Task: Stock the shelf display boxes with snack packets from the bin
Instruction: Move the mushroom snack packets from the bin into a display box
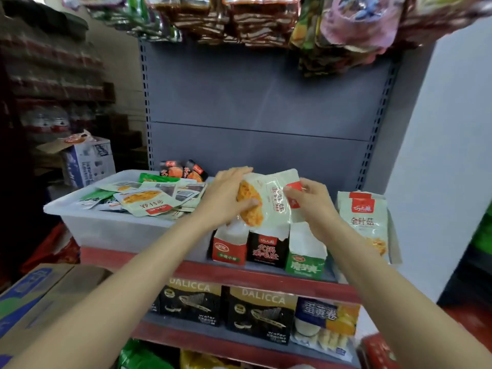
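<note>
From the head view, the left hand point(226, 194) and right hand point(312, 201) both grip one packet point(269, 199), fingers curled round its edges, just above the boxes point(269, 246) beside the bin point(106, 225); it probably should be turned upright and slid into the matching box.

— What is the person wearing on the arms?
— Nothing is covering them: both forearms are showing bare up to the frame edge, no sleeves.
— And the left hand point(226, 195) and right hand point(314, 203)?
— Both are showing bare, ungloved.
</note>
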Demonstrator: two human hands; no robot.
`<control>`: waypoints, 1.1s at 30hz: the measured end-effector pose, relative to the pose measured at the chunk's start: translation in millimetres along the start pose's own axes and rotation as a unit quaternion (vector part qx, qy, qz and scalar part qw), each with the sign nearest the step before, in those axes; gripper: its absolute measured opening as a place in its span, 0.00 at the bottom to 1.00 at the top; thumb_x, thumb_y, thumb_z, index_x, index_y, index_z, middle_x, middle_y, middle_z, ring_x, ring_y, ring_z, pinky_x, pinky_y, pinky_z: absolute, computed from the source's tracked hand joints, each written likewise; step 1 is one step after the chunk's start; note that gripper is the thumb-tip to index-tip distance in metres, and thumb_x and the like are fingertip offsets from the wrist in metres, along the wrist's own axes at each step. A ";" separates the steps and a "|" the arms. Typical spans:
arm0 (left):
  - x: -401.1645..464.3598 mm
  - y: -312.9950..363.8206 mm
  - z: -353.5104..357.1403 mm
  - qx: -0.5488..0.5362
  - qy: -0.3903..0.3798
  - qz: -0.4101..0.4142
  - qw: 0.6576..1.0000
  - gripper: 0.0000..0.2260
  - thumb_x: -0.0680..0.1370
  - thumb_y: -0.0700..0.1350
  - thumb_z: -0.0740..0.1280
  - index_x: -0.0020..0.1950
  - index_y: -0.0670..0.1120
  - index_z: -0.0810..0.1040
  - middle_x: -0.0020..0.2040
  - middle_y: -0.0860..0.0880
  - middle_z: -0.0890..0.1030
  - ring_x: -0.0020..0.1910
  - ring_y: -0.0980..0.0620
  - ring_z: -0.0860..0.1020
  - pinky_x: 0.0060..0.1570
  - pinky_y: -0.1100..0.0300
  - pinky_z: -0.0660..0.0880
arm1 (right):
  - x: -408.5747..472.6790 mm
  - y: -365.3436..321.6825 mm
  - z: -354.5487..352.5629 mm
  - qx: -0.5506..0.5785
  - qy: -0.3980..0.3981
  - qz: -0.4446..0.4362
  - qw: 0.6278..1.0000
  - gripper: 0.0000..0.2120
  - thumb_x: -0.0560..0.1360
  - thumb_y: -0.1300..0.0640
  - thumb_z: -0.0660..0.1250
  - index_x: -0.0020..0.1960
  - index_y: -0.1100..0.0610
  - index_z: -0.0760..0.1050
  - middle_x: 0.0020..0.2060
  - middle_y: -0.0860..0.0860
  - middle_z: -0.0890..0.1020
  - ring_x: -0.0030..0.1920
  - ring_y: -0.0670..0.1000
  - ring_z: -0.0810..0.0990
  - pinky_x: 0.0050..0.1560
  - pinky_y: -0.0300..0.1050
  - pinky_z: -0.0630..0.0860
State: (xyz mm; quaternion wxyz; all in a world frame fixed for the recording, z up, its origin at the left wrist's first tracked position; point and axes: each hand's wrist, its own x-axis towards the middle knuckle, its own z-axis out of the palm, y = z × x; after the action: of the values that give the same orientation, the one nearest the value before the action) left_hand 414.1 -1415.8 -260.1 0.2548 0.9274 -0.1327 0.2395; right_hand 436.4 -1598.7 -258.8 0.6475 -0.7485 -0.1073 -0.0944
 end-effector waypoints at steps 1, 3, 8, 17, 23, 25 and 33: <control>5.6 9.0 4.9 -0.009 -0.017 -0.011 1.000 0.29 0.73 0.51 0.71 0.71 0.48 0.66 0.68 0.49 0.71 0.68 0.48 0.65 0.65 0.57 0.61 | -3.1 1.2 -15.4 -0.002 0.008 -0.014 1.000 0.04 0.76 0.62 0.66 0.44 0.60 0.79 0.38 0.53 0.82 0.37 0.49 0.78 0.33 0.39 0.73; 13.8 29.2 18.0 -0.085 -0.043 -0.037 0.995 0.21 0.72 0.50 0.73 0.62 0.46 0.73 0.60 0.49 0.77 0.61 0.49 0.72 0.57 0.59 0.66 | -8.4 4.5 -44.1 0.016 0.050 -0.033 0.998 0.03 0.74 0.59 0.69 0.43 0.58 0.80 0.37 0.52 0.83 0.36 0.49 0.80 0.32 0.39 0.75; 20.3 86.8 63.3 -0.217 0.011 -0.049 0.975 0.11 0.69 0.48 0.76 0.35 0.49 0.73 0.38 0.52 0.79 0.41 0.51 0.77 0.42 0.57 0.72 | -17.6 14.5 -109.4 0.171 0.111 -0.014 0.979 0.06 0.75 0.57 0.68 0.44 0.60 0.79 0.37 0.52 0.83 0.34 0.47 0.80 0.33 0.38 0.76; 40.9 158.0 126.4 -0.196 -0.021 -0.049 0.979 0.05 0.76 0.42 0.69 0.50 0.48 0.76 0.50 0.51 0.79 0.51 0.52 0.77 0.45 0.61 0.74 | -17.3 24.8 -181.4 0.086 0.141 -0.078 0.983 0.11 0.76 0.64 0.66 0.57 0.57 0.74 0.50 0.50 0.83 0.47 0.46 0.83 0.42 0.40 0.81; 49.3 151.2 140.2 -0.105 -0.056 -0.081 0.990 0.30 0.74 0.37 0.70 0.73 0.45 0.61 0.71 0.44 0.65 0.69 0.46 0.65 0.62 0.57 0.66 | -8.0 42.5 -191.7 0.040 0.104 -0.120 0.987 0.13 0.76 0.63 0.65 0.60 0.57 0.73 0.52 0.49 0.82 0.48 0.43 0.83 0.42 0.38 0.80; 50.1 151.3 138.9 -0.131 -0.085 -0.076 0.985 0.32 0.74 0.36 0.70 0.74 0.44 0.60 0.70 0.45 0.68 0.68 0.47 0.69 0.58 0.59 0.69 | -4.8 50.7 -190.2 0.000 0.092 -0.115 0.989 0.12 0.76 0.62 0.66 0.60 0.57 0.74 0.53 0.50 0.82 0.51 0.46 0.82 0.45 0.41 0.81; 45.4 142.6 142.5 -0.165 -0.105 -0.054 0.979 0.28 0.72 0.34 0.71 0.68 0.47 0.66 0.60 0.51 0.76 0.51 0.56 0.73 0.38 0.70 0.70 | -0.7 70.6 -189.0 -0.288 0.048 -0.106 0.951 0.26 0.68 0.60 0.74 0.64 0.54 0.70 0.59 0.49 0.71 0.63 0.49 0.68 0.63 0.47 0.70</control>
State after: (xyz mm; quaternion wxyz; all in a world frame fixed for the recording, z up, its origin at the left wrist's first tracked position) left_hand 453.8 -1616.9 -286.1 0.4018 0.8983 -0.1457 0.1019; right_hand 455.3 -1795.5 -298.9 0.3951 -0.8820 -0.1230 -0.2253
